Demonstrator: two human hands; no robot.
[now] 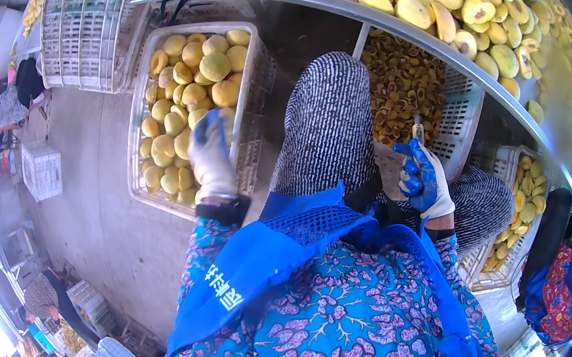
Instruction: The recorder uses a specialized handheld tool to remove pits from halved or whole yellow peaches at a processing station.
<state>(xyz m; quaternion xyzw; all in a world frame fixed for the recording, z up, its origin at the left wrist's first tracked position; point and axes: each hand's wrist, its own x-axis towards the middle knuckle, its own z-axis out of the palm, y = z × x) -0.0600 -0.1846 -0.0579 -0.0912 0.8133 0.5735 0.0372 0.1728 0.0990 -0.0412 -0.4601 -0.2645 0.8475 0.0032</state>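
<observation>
My left hand (214,158), in a white glove with blue coating, is over the right side of a plastic crate (259,46) of whole yellow peaches (173,123). Its fingers point down at the fruit; whether they grip a peach is hidden. On the right, my right hand (423,179) wears a matching glove and is closed around a small hand tool (418,130) with a light handle and a short metal tip. The exact kind of tool is too small to tell. Below that tip lies a heap of brown peach pits and scraps (398,82) in a slotted crate (459,117).
A metal-edged table (471,64) curves across the top right, bearing many halved peaches (415,9). Another crate of peach pieces (525,201) is beside my right knee. Stacked crates (83,37) stand at upper left. A co-worker (559,278) is at lower right; others are farther left.
</observation>
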